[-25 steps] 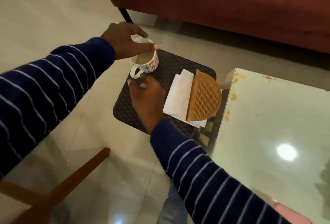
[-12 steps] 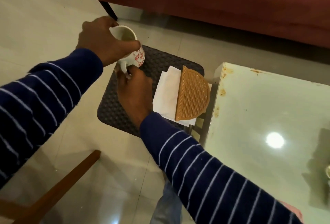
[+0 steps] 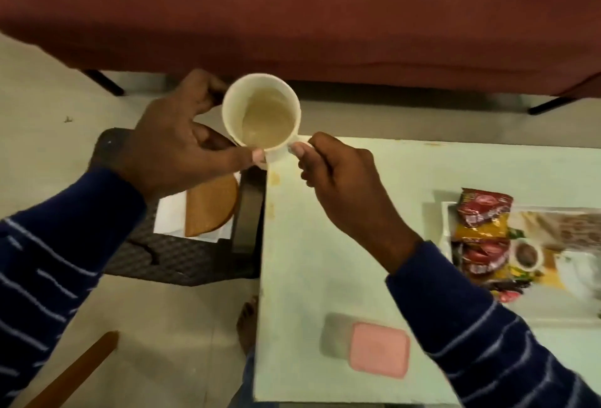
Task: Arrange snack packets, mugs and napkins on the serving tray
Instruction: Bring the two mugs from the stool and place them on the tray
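Note:
A white mug (image 3: 261, 113) with pale liquid inside is held in the air above the table's left end. My left hand (image 3: 175, 144) grips its body from the left, thumb on the near rim. My right hand (image 3: 338, 173) pinches the mug's handle from the right. The serving tray (image 3: 553, 280), white with a printed picture, lies on the table at the far right, and several red and yellow snack packets (image 3: 481, 238) lie on its left part. White napkins (image 3: 170, 215) under a woven brown holder (image 3: 211, 206) rest on the dark stool below my left hand.
The pale green table (image 3: 325, 261) fills the right half. A pink lidded box (image 3: 379, 349) sits near its front edge. The dark woven stool (image 3: 182, 258) stands left of the table. A red sofa (image 3: 292, 17) runs along the back. A wooden slat (image 3: 74, 372) shows at bottom left.
The mug has been lifted off the stool and carried right, over the table's corner. My right hand has taken the handle. The view has swung right, showing the tray and packets.

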Demonstrator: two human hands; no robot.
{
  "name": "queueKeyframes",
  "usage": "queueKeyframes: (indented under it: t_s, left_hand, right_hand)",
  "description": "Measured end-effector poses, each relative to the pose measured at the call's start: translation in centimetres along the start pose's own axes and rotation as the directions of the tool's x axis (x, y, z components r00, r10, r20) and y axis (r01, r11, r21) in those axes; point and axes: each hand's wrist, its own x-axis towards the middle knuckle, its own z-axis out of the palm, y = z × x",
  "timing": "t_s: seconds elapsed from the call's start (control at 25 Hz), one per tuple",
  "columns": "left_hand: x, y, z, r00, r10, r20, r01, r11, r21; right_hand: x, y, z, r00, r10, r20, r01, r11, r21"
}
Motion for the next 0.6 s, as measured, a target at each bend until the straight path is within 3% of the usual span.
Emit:
queueKeyframes:
  t_s: [0.16,0.32,0.6]
  left_hand:
    - [2.0,6.8,9.1,0.967,0.154,0.202,-0.141,0.987,-0.077]
    - [2.1,12.7,19.9,0.922,0.298,0.248,-0.280,0.954,-0.107]
    - [-1.6,22.7,41.1,0.899,0.384,0.211,-0.351,0.919,-0.179]
  right_hand:
    - [-5.0,5.0,-13.5,0.998,0.042,0.044,-0.036,0.991,-0.129]
    - [-11.6,9.5,-24.0,0.991,0.111,0.071,-0.098,0.982,-0.161]
    - [-25.3,18.6,-38.5,0.924,0.352,-0.152,-0.341,0.935,0.096]
